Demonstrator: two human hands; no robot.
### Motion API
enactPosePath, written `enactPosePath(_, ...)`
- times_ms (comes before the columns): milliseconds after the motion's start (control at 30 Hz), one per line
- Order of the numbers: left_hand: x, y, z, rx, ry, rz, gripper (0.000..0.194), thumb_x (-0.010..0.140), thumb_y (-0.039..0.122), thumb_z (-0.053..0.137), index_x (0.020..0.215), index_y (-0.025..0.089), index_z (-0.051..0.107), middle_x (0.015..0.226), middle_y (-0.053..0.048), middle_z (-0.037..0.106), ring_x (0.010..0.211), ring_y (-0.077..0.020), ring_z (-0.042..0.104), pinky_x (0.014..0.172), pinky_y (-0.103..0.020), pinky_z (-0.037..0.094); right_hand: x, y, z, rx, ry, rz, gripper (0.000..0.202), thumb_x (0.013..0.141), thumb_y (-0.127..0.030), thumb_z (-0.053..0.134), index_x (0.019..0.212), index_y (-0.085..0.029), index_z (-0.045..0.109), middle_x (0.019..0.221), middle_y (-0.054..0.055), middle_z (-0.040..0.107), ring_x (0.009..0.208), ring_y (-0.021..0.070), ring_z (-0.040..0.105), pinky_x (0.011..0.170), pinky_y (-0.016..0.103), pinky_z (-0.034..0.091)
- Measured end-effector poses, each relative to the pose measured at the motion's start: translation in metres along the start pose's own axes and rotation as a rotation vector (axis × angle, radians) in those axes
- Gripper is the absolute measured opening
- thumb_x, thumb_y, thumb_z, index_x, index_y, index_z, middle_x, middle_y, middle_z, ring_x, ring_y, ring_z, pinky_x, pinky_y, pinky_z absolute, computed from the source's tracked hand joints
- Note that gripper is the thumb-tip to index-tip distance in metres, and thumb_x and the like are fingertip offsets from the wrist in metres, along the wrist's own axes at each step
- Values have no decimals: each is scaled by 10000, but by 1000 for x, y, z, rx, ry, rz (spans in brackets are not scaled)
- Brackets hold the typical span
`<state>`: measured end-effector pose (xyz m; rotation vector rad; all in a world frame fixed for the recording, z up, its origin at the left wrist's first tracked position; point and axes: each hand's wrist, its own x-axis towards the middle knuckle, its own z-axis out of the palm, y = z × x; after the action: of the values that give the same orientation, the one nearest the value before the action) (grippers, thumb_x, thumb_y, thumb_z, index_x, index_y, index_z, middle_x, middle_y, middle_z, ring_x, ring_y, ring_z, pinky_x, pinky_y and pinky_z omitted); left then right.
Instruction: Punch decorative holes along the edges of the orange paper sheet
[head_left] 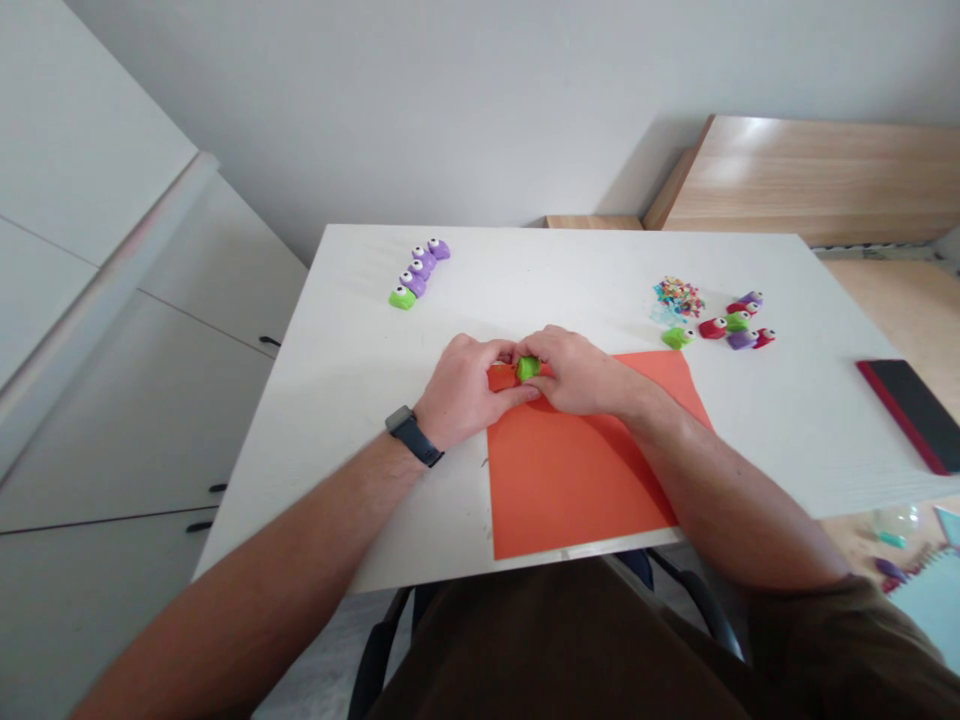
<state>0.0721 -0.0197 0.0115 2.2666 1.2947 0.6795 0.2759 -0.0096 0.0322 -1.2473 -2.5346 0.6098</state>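
My right hand (576,372) has its fingers and thumb closed around a small green plastic figure (528,368), above the far left corner of an orange sheet of paper (577,480). Close against it, my left hand (466,392) pinches the sheet's corner area, its thumb reaching under the green figure. The fingertips partly hide both the figure and the paper edge. Whether the figure is fixed to the paper, I cannot tell.
On the white table (330,400), a row of purple figures (424,262) with eyes ends in a green one (402,297). At right lie a colourful bead pile (679,297), several red, green and purple figures (738,321), and a black-and-red case (915,412).
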Motion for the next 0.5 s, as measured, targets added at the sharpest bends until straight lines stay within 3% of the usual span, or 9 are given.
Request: enactPosePath(500, 0, -4, 6, -11, -7, -17, 478, 795, 465, 808, 1176, 199, 693, 1101, -67, 761, 1049, -292, 655, 943, -414, 499, 0, -2, 0, -2, 0, 2, 226, 821, -156, 634, 1044, -148, 669, 991, 96, 673, 950, 236, 590, 857, 332, 438)
